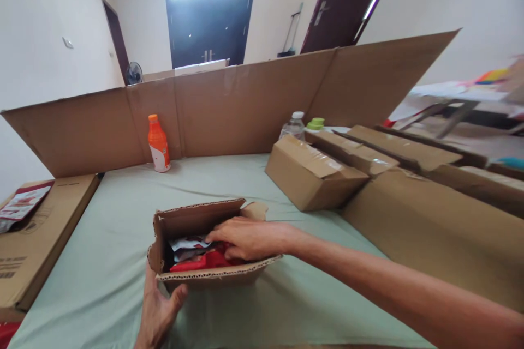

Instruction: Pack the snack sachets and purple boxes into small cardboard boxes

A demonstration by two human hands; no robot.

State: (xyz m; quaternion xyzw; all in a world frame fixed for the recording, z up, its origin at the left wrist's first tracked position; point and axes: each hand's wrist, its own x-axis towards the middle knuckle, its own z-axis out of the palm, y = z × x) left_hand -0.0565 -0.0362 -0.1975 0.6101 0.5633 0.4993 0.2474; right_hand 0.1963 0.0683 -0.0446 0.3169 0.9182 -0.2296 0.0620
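An open-topped cardboard box (213, 279) stands on the green cloth in front of me. Inside it lie a red packet (200, 262) and white packets (190, 242), packed side by side. My left hand (158, 305) grips the box's near left corner, its thumb on the front wall and its other fingers mostly hidden behind the side. Over the right end, my right hand (245, 237) reaches in with bent fingers, the red packet between its fingers and thumb. Its fingertips lie close to the white packets.
An orange-and-white bottle (159, 144) stands near the cardboard screen (245, 103) behind the cloth. Several cardboard boxes (429, 223) fill the right side, with a clear bottle (292, 126) and a green-lidded container (315, 124) behind. A flat carton (53, 234) carrying a packet (24, 204) lies left.
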